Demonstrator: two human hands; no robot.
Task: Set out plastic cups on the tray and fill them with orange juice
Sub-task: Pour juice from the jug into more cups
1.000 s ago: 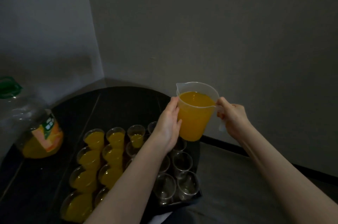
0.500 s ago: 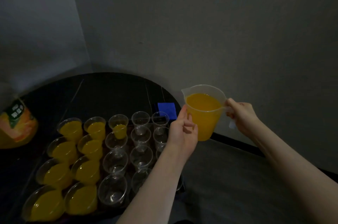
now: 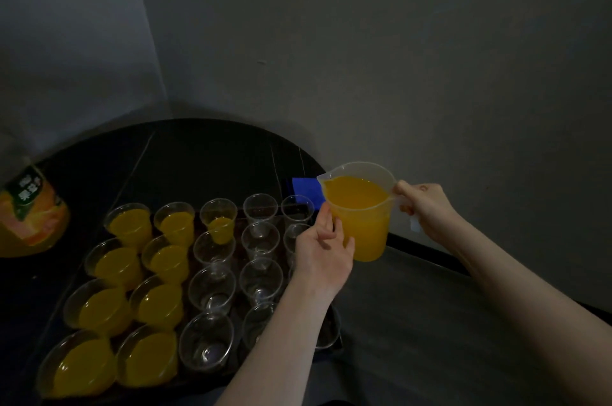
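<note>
Right hand gripping jug handle, left hand fingers curled against its side; brimful, spout off-tray, risks slopping before reaching empty cups.

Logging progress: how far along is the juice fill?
Done: cups set out on the tray; the two left columns, eight cups, are full, and a ninth cup is part-filled. In hand: right hand holds the jug by its handle, left hand steadies it. Left: the clear empty cups.
</note>
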